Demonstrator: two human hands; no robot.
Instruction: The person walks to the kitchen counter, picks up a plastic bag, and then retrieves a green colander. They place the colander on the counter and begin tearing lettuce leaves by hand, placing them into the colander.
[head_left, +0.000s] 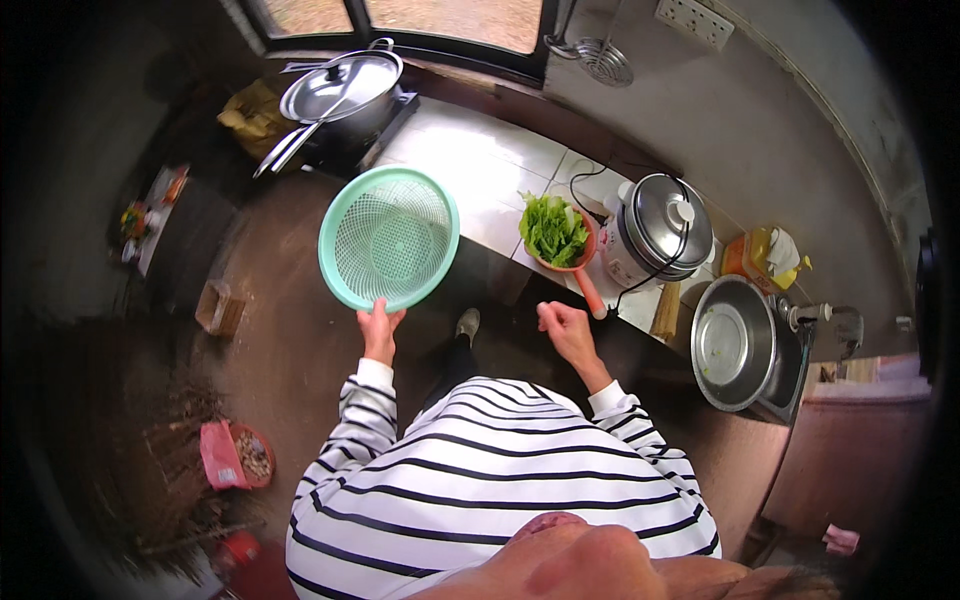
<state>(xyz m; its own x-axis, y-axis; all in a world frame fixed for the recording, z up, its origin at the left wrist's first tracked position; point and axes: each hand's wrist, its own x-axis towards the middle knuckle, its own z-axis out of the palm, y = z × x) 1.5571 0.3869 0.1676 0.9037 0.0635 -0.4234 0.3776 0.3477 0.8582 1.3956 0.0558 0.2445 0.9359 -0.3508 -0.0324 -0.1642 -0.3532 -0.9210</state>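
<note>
My left hand (380, 334) grips the near rim of a mint-green plastic colander (394, 238), which is tilted so that its bare mesh inside shows. My right hand (567, 334) is loosely curled with nothing visible in it, in front of the counter edge. Just beyond it, the handle of an orange plastic ladle or dipper (588, 291) sticks out over the edge. Green leafy lettuce (553, 229) fills that dipper on the white tiled counter (491, 214).
A lidded steel pan (346, 86) stands on a stove at the back left. Right of the dipper are a rice cooker (664, 225), a brush-like bundle (665, 311), an oil jug (761, 259) and a metal basin (733, 343) over the sink. A red basin (262, 456) sits on the floor.
</note>
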